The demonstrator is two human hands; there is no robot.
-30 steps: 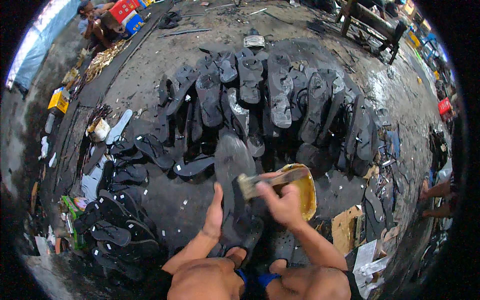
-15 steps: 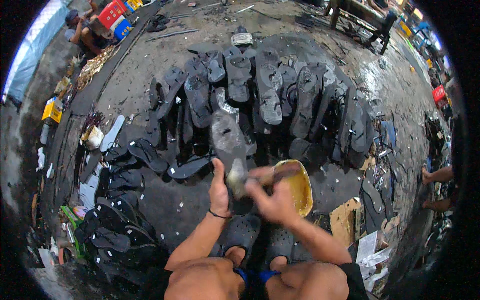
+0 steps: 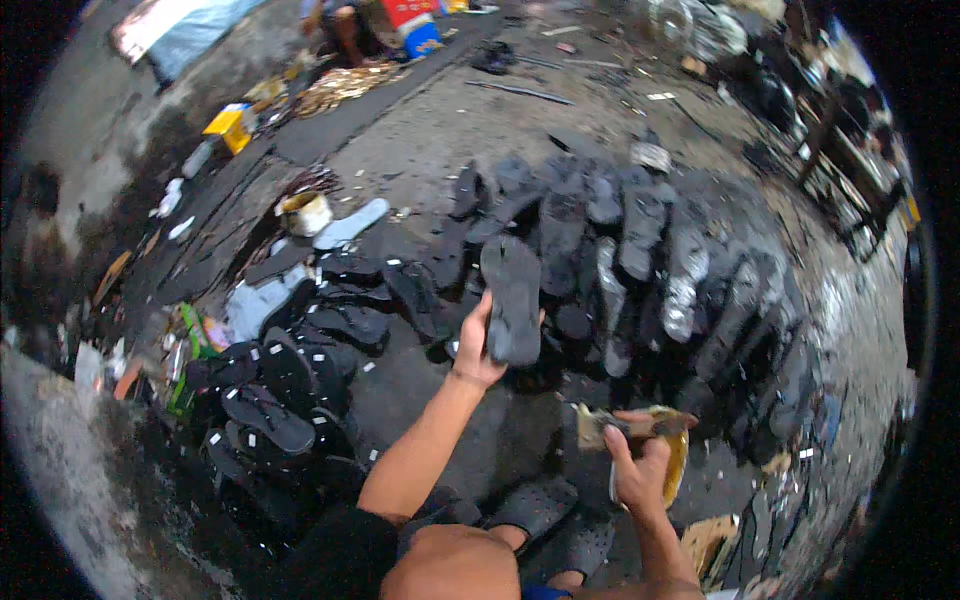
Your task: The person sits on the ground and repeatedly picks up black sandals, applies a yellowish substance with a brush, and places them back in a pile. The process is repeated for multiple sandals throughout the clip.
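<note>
My left hand (image 3: 475, 345) is closed around the heel end of a dark grey sandal sole (image 3: 512, 290), lifted with its broad face toward me. My right hand (image 3: 640, 475) grips a flat, wood-coloured brush (image 3: 592, 428) with a pale end that points left. The brush is over a bowl with a yellow coating (image 3: 677, 470), which my right hand partly hides. Beyond both hands, many dark soles (image 3: 640, 235) lean close together in a curved row, some with a wet-looking shine.
Finished-looking black thong sandals (image 3: 265, 420) lie heaped at the left. Beside them are a whitish tub (image 3: 303, 213) and a light grey sole (image 3: 350, 224). Torn cardboard (image 3: 708, 545) lies at lower right. A person (image 3: 345, 30) is partly visible at the far left.
The view has swung left. The brush has moved off the sole, rightward to the bowl. My left hand now holds the sole raised, showing an evenly dark face rather than the glossy one.
</note>
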